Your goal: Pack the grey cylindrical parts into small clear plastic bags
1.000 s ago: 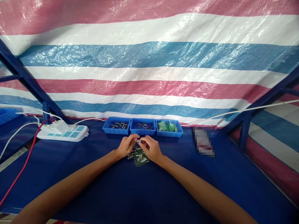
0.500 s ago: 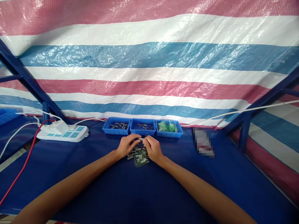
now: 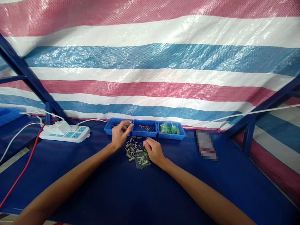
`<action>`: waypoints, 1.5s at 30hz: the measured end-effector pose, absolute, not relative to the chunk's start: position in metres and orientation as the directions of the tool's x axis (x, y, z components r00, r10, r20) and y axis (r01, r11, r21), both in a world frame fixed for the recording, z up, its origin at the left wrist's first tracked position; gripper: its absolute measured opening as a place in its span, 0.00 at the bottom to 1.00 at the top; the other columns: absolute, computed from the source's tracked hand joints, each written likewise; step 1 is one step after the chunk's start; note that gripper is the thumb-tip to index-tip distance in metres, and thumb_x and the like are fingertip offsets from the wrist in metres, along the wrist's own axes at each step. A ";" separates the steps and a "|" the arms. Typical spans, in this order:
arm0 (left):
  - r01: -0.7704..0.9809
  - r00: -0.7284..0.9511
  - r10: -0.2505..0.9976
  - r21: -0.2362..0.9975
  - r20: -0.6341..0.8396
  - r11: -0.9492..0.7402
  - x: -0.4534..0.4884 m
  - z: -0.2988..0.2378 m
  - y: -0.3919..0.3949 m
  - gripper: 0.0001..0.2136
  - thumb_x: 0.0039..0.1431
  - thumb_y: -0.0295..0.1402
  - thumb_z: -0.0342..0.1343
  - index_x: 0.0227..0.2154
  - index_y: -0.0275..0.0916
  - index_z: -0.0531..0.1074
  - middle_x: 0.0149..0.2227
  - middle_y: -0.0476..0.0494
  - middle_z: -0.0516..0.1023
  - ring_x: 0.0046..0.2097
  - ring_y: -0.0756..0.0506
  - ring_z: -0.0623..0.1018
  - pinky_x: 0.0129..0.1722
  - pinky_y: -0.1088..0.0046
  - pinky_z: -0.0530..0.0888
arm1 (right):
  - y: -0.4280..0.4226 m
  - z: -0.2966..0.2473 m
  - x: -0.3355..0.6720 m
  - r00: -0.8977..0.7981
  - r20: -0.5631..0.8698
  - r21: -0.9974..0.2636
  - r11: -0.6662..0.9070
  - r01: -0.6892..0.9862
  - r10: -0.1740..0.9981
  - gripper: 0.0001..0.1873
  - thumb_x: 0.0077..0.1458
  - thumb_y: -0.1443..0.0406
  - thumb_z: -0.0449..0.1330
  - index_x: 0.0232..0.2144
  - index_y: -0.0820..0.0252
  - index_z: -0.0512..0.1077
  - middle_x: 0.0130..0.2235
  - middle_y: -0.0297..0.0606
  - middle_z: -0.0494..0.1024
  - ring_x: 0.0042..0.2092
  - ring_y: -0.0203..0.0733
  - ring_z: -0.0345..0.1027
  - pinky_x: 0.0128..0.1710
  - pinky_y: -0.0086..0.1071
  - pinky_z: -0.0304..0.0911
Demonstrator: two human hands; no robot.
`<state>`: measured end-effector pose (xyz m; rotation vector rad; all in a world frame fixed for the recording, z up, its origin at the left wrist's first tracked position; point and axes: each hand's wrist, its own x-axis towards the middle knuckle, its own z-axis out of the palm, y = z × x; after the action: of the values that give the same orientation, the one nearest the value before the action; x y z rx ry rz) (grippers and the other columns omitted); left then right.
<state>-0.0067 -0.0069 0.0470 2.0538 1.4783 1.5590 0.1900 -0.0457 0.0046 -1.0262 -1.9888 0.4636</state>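
Note:
My left hand (image 3: pixel 120 135) is over the front of the left blue bin (image 3: pixel 111 131), its thumb and fingertips pinched on a small metal cylinder (image 3: pixel 131 123). My right hand (image 3: pixel 154 150) is closed, fingers curled, at the right side of a loose pile of metal cylinders and thin pins (image 3: pixel 131 149). Whatever its fingertips may hold is too small to make out. Just in front of the pile lies a clear greenish plastic bag (image 3: pixel 142 162) with metal pieces inside, close to my right hand.
The middle blue bin (image 3: pixel 144 133) holds thin pins; the right blue bin (image 3: pixel 171 136) holds greenish plastic bags. A white power strip (image 3: pixel 67 135) with cables stands left. A blurred packet (image 3: pixel 206 145) lies right. Behind hangs a striped sheet (image 3: pixel 150 75) between blue frame posts.
My left hand has moved away from my right hand, leftward and up to the left bin, with the metal cylinder. My right hand stays beside the pile, and more of the pile shows.

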 end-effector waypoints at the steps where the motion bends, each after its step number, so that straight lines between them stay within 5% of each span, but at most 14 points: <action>1: 0.636 -0.042 0.762 0.605 0.646 -0.479 -0.012 0.051 -0.002 0.13 0.58 0.41 0.53 0.41 0.37 0.70 0.30 0.49 0.77 0.22 0.54 0.69 0.26 0.79 0.67 | -0.046 0.004 0.190 -0.322 0.506 -0.631 0.598 0.494 0.800 0.17 0.64 0.63 0.44 0.25 0.60 0.65 0.27 0.36 0.68 0.31 0.37 0.63 0.33 0.28 0.57; 6: 0.808 0.008 0.774 0.453 0.633 -0.378 -0.032 0.064 0.017 0.13 0.59 0.40 0.51 0.41 0.38 0.72 0.28 0.49 0.76 0.22 0.52 0.69 0.28 0.78 0.66 | -0.045 0.003 0.190 -0.322 0.508 -0.629 0.599 0.495 0.799 0.17 0.63 0.64 0.45 0.25 0.60 0.66 0.27 0.36 0.69 0.31 0.37 0.64 0.33 0.28 0.57; 9: 0.866 0.072 0.777 0.348 0.626 -0.360 -0.035 0.069 0.020 0.13 0.59 0.38 0.51 0.43 0.39 0.71 0.37 0.46 0.77 0.23 0.52 0.71 0.28 0.77 0.66 | -0.046 0.004 0.190 -0.308 0.513 -0.632 0.595 0.496 0.802 0.16 0.63 0.64 0.45 0.25 0.60 0.66 0.27 0.36 0.69 0.30 0.37 0.64 0.34 0.28 0.57; 15: 0.733 0.506 0.751 0.247 0.425 -0.634 -0.022 0.081 0.000 0.10 0.62 0.39 0.49 0.39 0.40 0.72 0.36 0.49 0.76 0.26 0.52 0.72 0.31 0.77 0.68 | -0.046 0.006 0.191 -0.226 0.537 -0.656 0.570 0.495 0.813 0.15 0.63 0.65 0.46 0.27 0.60 0.67 0.28 0.36 0.70 0.31 0.37 0.64 0.34 0.28 0.57; 20: 0.686 0.568 0.738 0.287 0.364 -0.669 -0.009 0.082 -0.033 0.14 0.63 0.42 0.47 0.44 0.42 0.70 0.44 0.44 0.74 0.43 0.46 0.74 0.40 0.72 0.72 | -0.035 0.022 0.200 -0.183 0.510 -0.654 0.517 0.553 0.841 0.15 0.62 0.64 0.47 0.28 0.60 0.69 0.28 0.36 0.71 0.30 0.37 0.64 0.32 0.29 0.58; 24: 0.634 0.661 0.701 0.299 0.269 -0.713 -0.013 0.063 -0.055 0.29 0.58 0.50 0.50 0.59 0.44 0.56 0.60 0.39 0.59 0.59 0.37 0.61 0.57 0.58 0.63 | -0.039 0.034 0.216 -0.316 0.437 -0.566 0.530 0.631 0.842 0.15 0.61 0.59 0.49 0.42 0.60 0.71 0.38 0.41 0.74 0.40 0.43 0.67 0.42 0.35 0.61; 27: 0.626 0.710 0.677 0.267 0.193 -0.732 -0.021 0.042 -0.062 0.41 0.52 0.56 0.51 0.63 0.43 0.45 0.65 0.38 0.43 0.64 0.32 0.48 0.60 0.51 0.54 | -0.055 0.031 0.227 -0.584 0.285 -0.460 0.643 0.612 0.760 0.35 0.55 0.49 0.53 0.60 0.59 0.55 0.60 0.46 0.59 0.60 0.52 0.51 0.57 0.43 0.51; 31: 0.632 0.732 0.668 0.236 0.130 -0.738 -0.026 0.023 -0.060 0.46 0.48 0.60 0.51 0.64 0.43 0.38 0.66 0.39 0.34 0.65 0.30 0.41 0.61 0.47 0.46 | -0.069 0.016 0.232 -0.685 0.120 -0.337 0.679 0.652 0.718 0.54 0.48 0.40 0.53 0.65 0.60 0.37 0.66 0.44 0.36 0.66 0.55 0.28 0.63 0.48 0.34; 45: 0.704 0.654 0.744 0.252 0.136 -0.664 -0.013 0.004 -0.061 0.40 0.55 0.56 0.48 0.64 0.44 0.38 0.66 0.40 0.36 0.65 0.33 0.42 0.60 0.53 0.55 | -0.062 0.000 0.227 -0.635 0.076 -0.331 0.620 0.712 0.769 0.43 0.57 0.44 0.45 0.65 0.58 0.35 0.66 0.39 0.29 0.66 0.50 0.23 0.64 0.45 0.35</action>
<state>-0.0131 -0.0606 0.0040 2.6932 1.1905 0.3401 0.2268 -0.0620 0.0002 -1.2206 -2.6334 0.4009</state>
